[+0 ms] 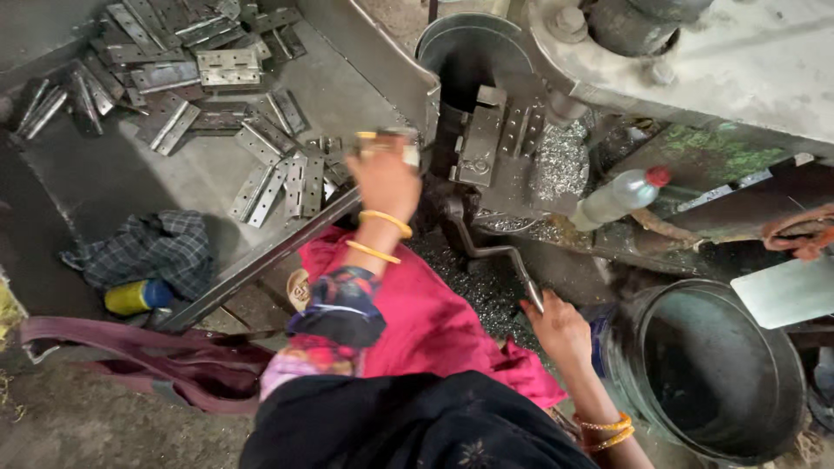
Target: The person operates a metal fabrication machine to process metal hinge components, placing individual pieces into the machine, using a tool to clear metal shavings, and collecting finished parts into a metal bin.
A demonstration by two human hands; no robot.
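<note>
Left hand [385, 178] is up at the machine, fingers curled around a small metal hinge piece [388, 139], which sits just left of the machine's clamp block [486, 143]; motion blur smears the piece, so I can't tell how it lies in the grip or where its long axis points. Right hand [560, 330] is low and to the right, fingers wrapped on the end of the bent lever handle [495, 252], whose shaft runs up and left toward the clamp. So the left hand is the nearer one to the clamp, with the piece almost touching it. Loose hinges [261, 165] lie scattered on the grey tray [113, 174] to the left, well apart from both hands. A plastic bottle [617, 198] lies tilted beside the metal shavings. The clamp's mouth is dark and partly hidden behind the left hand.
</note>
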